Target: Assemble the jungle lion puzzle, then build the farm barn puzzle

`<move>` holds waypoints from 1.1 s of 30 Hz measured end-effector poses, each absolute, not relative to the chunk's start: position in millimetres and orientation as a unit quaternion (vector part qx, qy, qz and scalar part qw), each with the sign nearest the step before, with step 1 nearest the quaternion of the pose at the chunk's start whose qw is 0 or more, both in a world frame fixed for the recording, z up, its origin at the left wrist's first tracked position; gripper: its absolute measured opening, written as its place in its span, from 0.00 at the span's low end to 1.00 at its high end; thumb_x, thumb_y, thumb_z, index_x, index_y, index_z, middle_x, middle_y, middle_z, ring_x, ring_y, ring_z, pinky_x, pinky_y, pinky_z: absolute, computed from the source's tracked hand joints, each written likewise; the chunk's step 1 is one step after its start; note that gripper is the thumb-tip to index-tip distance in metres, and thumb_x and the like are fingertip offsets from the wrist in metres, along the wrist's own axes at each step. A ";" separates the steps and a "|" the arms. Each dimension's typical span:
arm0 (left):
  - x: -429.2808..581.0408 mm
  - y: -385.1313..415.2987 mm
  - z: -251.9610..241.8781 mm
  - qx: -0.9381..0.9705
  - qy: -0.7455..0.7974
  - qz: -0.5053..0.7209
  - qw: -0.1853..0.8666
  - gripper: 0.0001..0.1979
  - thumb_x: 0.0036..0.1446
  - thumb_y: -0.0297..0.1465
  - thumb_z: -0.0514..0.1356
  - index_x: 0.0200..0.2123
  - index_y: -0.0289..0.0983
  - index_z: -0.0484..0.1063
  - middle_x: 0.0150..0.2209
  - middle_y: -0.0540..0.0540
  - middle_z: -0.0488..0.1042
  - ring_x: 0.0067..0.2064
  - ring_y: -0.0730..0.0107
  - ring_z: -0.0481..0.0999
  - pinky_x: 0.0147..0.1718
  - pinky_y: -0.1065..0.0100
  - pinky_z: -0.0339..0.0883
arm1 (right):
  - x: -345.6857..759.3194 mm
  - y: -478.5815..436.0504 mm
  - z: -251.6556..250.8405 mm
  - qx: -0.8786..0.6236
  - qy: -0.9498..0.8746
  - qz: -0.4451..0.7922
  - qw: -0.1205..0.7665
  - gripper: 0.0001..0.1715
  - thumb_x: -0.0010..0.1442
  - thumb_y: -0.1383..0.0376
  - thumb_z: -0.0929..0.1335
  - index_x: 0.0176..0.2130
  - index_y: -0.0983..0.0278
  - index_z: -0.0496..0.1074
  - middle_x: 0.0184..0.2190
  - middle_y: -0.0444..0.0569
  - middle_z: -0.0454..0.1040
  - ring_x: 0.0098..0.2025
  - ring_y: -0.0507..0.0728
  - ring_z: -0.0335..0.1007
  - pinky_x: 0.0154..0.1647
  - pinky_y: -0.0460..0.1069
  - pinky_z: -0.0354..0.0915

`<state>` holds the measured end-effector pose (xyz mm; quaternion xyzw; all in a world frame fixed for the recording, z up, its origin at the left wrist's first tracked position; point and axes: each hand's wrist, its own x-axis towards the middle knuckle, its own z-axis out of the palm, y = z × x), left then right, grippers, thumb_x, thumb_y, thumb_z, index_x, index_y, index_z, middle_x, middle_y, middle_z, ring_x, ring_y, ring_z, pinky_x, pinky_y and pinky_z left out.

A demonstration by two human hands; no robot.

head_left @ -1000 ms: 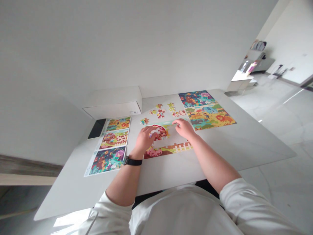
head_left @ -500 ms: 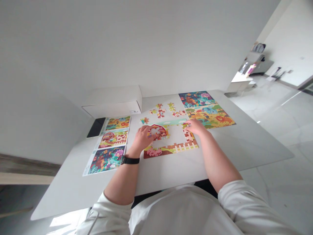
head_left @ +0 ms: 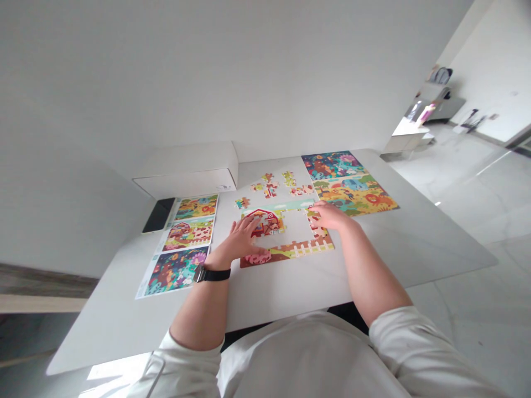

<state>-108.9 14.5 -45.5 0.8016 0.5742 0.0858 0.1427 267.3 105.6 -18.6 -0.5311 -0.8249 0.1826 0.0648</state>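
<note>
A partly assembled farm jigsaw puzzle [head_left: 296,251] lies on the table, its border joined around a gap in the middle. The red barn section [head_left: 271,224] sits in the upper left of that gap. My left hand [head_left: 240,240] rests open on the puzzle's left side, fingers spread over the barn and thumb near the pink pig. At the upper right border, my right hand [head_left: 327,214] touches the pieces by the cow; its fingertips are partly hidden, and no piece shows in its grip. Several loose puzzle pieces [head_left: 270,189] lie beyond the top edge.
Left of the puzzle is a printed picture sheet [head_left: 188,236] with a black phone [head_left: 158,215] beside it. A white box [head_left: 186,182] stands against the wall. Two finished puzzles, a dark one [head_left: 332,165] and a savanna one [head_left: 363,194], lie at the back right.
My left hand has shifted slightly left and toward me, and its fingers have spread out, showing more of the barn. My right hand stays at the upper right border.
</note>
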 end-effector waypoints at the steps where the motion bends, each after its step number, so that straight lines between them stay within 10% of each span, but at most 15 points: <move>1: -109.7 14.5 -45.3 0.802 0.574 0.087 0.144 0.69 0.45 0.64 0.75 0.82 0.48 0.50 0.81 0.33 0.52 0.81 0.31 0.49 0.76 0.29 0.42 | 266.4 105.1 -19.0 -0.531 -0.824 0.184 0.066 0.36 0.56 0.62 0.82 0.62 0.57 0.81 0.68 0.57 0.74 0.66 0.68 0.76 0.70 0.56 0.68; 7: -114.2 19.5 -43.5 0.794 0.574 0.126 0.156 0.62 0.46 0.55 0.78 0.79 0.48 0.57 0.79 0.34 0.57 0.79 0.32 0.57 0.76 0.30 0.46 | 263.5 105.0 -20.4 -0.530 -0.822 0.191 0.081 0.34 0.56 0.63 0.82 0.61 0.57 0.82 0.69 0.57 0.74 0.66 0.68 0.75 0.70 0.57 0.68; 15: -123.2 34.4 -38.4 0.650 0.638 0.406 0.073 0.17 0.68 0.35 0.62 0.58 0.41 0.78 0.55 0.39 0.81 0.57 0.54 0.81 0.61 0.53 0.73 | 257.9 106.9 -23.0 -0.562 -0.792 0.171 0.165 0.22 0.64 0.61 0.76 0.57 0.56 0.83 0.59 0.54 0.81 0.56 0.63 0.81 0.63 0.56 0.72; 33: -110.3 40.7 -36.3 0.453 0.676 0.562 0.149 0.13 0.69 0.31 0.57 0.52 0.40 0.78 0.40 0.47 0.80 0.30 0.70 0.71 0.35 0.67 0.67 | 193.3 98.4 -18.4 -0.485 -0.843 0.162 0.169 0.16 0.68 0.61 0.73 0.53 0.56 0.84 0.53 0.52 0.84 0.50 0.61 0.81 0.57 0.55 0.74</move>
